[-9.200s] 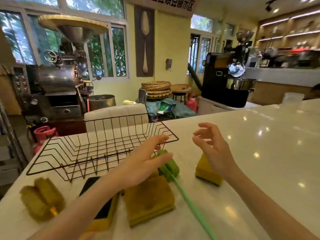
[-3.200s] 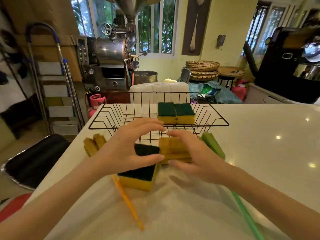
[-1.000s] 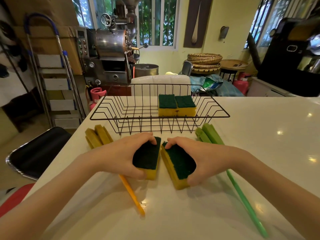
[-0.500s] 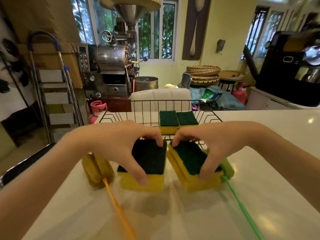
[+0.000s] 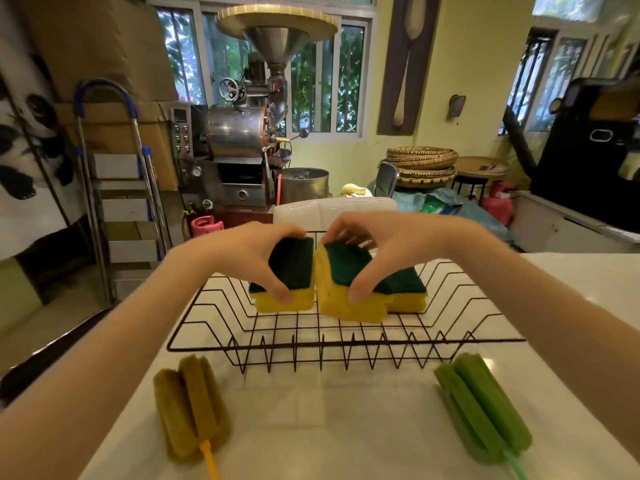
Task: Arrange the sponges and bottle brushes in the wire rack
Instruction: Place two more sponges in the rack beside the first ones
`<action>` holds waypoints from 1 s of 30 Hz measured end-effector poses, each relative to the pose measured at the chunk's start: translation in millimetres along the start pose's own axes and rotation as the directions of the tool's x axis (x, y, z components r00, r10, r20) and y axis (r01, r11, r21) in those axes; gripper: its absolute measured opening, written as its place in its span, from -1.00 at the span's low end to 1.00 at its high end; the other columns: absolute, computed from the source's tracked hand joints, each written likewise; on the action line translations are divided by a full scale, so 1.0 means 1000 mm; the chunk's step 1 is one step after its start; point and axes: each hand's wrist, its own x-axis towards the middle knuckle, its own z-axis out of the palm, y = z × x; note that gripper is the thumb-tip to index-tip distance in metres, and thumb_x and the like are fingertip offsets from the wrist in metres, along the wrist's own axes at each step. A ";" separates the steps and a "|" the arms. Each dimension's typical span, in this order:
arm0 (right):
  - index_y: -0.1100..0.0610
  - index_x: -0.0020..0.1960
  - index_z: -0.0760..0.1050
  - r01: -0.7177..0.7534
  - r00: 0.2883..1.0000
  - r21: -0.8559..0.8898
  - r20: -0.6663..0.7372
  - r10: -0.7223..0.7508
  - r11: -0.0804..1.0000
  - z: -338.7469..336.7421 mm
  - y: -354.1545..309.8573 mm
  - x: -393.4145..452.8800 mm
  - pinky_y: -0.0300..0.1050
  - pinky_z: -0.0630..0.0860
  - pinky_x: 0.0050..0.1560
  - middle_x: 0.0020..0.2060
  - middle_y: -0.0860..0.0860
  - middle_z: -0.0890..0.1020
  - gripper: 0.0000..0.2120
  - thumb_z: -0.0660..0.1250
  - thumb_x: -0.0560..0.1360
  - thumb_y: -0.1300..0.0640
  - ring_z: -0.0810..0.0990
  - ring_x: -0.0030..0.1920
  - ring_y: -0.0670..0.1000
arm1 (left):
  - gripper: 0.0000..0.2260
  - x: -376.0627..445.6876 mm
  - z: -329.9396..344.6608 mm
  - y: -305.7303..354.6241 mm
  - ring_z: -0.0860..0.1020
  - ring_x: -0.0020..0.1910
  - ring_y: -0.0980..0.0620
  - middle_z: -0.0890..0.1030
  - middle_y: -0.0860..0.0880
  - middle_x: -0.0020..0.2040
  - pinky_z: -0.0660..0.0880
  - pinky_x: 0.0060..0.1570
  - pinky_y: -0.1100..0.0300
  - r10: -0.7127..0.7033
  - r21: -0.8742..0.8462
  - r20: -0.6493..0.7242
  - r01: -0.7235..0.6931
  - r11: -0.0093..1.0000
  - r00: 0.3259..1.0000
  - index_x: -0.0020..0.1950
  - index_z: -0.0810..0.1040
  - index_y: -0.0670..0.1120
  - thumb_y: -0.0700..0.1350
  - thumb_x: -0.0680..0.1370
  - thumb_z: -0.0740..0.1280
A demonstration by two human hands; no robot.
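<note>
This looks like a coffee roastery or café workroom. A steel drum coffee roaster (image 5: 239, 133) with a wide funnel hopper (image 5: 276, 27) stands by the barred windows, a round metal cooling bin (image 5: 304, 185) beside it, and a second, black roasting machine (image 5: 588, 157) sits at the right. Stacked woven bamboo trays (image 5: 421, 164), a pink gas cylinder (image 5: 202, 226), a metal stepladder (image 5: 121, 174) and a glossy white stone surface (image 5: 571, 271) complete the room.

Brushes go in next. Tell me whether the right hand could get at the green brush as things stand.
Probably not yet: the right hand is full, gripping a sponge over the rack. The green brush lies uncovered on the counter, so the way is free once the sponge is released.
</note>
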 end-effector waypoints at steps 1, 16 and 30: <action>-0.04 0.30 0.26 0.003 1.000 -0.033 -0.023 -0.004 0.999 0.005 0.002 0.010 -0.23 0.42 0.14 0.25 -0.04 0.42 -0.30 0.51 0.25 -0.02 0.41 0.22 -0.02 | -0.19 0.008 0.005 -0.008 0.36 0.13 0.07 0.37 0.08 0.20 0.42 0.08 0.19 -0.019 0.006 0.013 0.019 1.000 1.000 0.39 0.15 0.07 0.02 0.25 0.52; 0.04 0.35 0.12 0.038 0.982 0.230 -0.189 0.007 0.972 0.042 0.051 0.083 -0.04 0.37 0.31 0.36 0.09 0.30 -0.17 0.54 0.24 0.10 0.31 0.34 0.08 | -0.22 0.031 0.040 -0.049 0.38 0.24 -0.04 0.39 -0.05 0.31 0.40 0.17 0.08 -0.159 0.032 0.068 0.157 0.987 0.985 0.41 0.15 -0.01 -0.10 0.30 0.50; 0.07 0.34 0.17 -0.084 0.994 -0.044 -0.069 0.081 0.995 0.056 0.048 0.106 -0.19 0.45 -0.06 0.18 0.06 0.41 -0.22 0.51 0.25 0.09 0.39 0.09 0.00 | -0.26 0.041 0.056 -0.051 0.22 0.37 -0.14 0.22 -0.15 0.39 0.35 0.26 0.01 -0.187 0.176 0.079 0.171 0.969 0.979 0.43 0.10 -0.03 -0.04 0.37 0.41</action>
